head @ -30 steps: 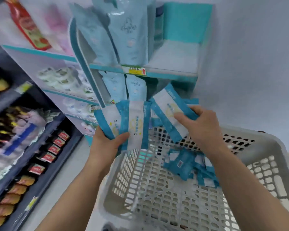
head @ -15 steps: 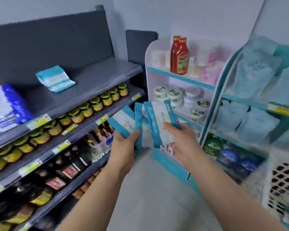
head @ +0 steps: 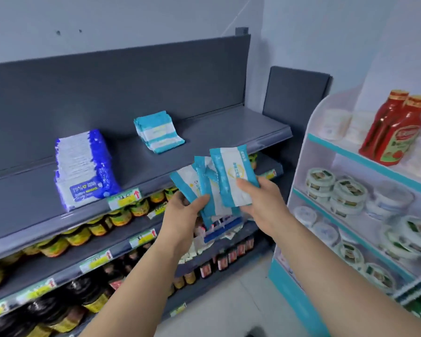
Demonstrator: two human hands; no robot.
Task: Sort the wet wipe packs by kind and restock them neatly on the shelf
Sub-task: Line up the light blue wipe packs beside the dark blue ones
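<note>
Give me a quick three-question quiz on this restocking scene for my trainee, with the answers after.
1. True or false: the blue stack sits left of the teal stack on the top shelf.
2. The left hand and right hand hold: A jars; B teal-and-white packs; C ketchup bottles.
3. How many stacks rest on the top shelf?
Key: 1 true; 2 B; 3 two.

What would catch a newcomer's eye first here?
Centre: a fan of teal wipe packs held between the left hand and right hand. Behind, on the grey top shelf, sit a blue stack and a smaller teal stack. Upper right stand red sauce bottles.
</note>
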